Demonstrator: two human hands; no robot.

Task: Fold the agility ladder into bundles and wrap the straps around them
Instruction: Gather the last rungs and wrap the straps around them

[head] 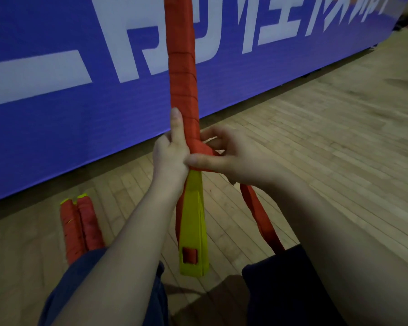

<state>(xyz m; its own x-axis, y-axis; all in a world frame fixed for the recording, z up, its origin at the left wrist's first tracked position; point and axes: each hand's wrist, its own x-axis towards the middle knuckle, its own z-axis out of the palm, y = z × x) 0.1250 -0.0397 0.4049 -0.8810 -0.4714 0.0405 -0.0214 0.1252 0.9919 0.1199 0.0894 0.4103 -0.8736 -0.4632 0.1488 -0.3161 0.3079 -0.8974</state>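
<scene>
A bundle of yellow ladder rungs stands upright in front of me, its upper part wound in red strap. My left hand grips the bundle at the lowest winding, thumb lying up along the red wrap. My right hand pinches the strap at that same winding, thumb pressed across the bundle. The loose strap tail hangs from under my right wrist down to my knee. The yellow rung ends below my hands are bare, with a red strap piece showing through a slot near the bottom.
Two finished red-wrapped bundles with yellow tips lie side by side on the wooden floor at lower left. A blue banner with white lettering stands along the floor behind them. My knees in dark trousers fill the bottom of the view.
</scene>
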